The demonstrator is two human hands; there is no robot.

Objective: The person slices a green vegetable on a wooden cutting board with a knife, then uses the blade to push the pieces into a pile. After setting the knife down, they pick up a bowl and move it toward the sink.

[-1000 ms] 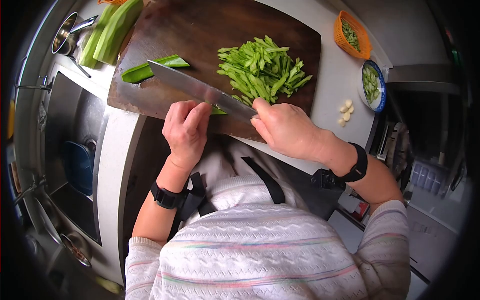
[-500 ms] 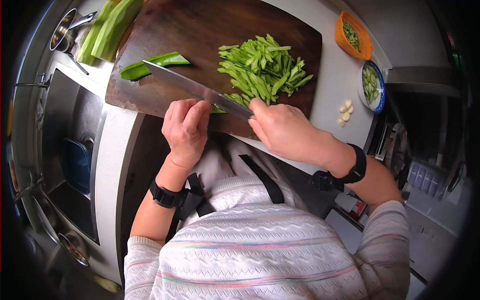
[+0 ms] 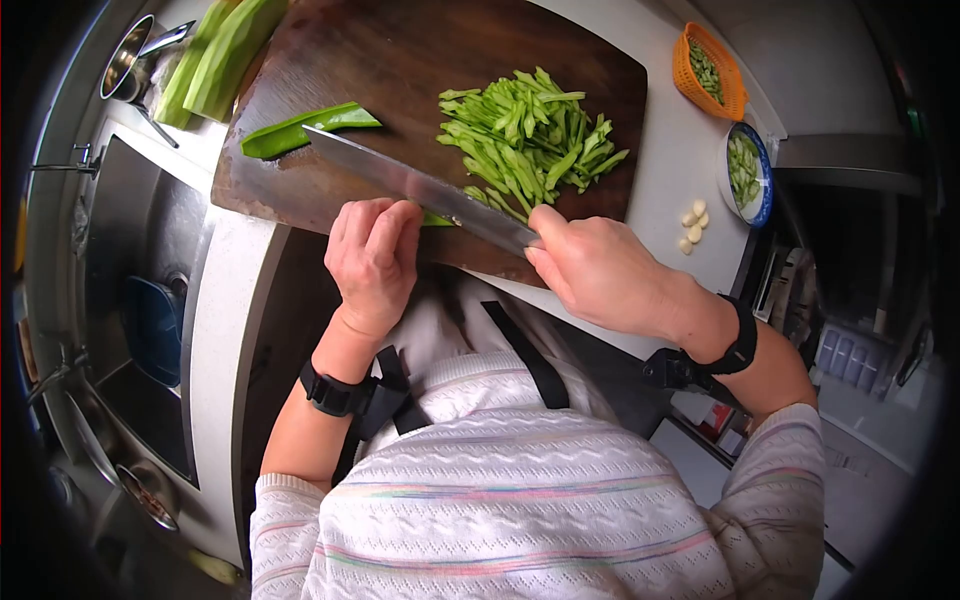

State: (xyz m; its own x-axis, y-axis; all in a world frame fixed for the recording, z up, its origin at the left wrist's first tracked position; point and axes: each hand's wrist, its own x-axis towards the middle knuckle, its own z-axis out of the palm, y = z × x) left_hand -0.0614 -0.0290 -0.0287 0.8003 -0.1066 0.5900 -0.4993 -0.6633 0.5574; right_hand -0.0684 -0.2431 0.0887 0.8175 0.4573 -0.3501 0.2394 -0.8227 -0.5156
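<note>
My right hand (image 3: 605, 272) grips the handle of a kitchen knife (image 3: 420, 188), whose broad blade slants up to the left over the board. My left hand (image 3: 372, 265) is closed, fingertips curled at the near edge of the board. From under these fingers a piece of green vegetable (image 3: 436, 219) pokes out beside the blade; most of it is hidden. A pile of cut green strips (image 3: 530, 140) lies beyond the knife. A longer green piece (image 3: 310, 130) rests at the left, near the knife tip. All lie on a dark wooden cutting board (image 3: 400, 60).
Peeled pale green gourds (image 3: 225, 65) and a metal pot (image 3: 125, 60) stand at upper left, above the sink (image 3: 130, 250). To the right are an orange basket (image 3: 735, 95), a blue-rimmed bowl (image 3: 765, 190) and several garlic cloves (image 3: 693, 225).
My right hand has drawn the knife back to the right and slightly toward me. My left hand has stayed in place on the green piece.
</note>
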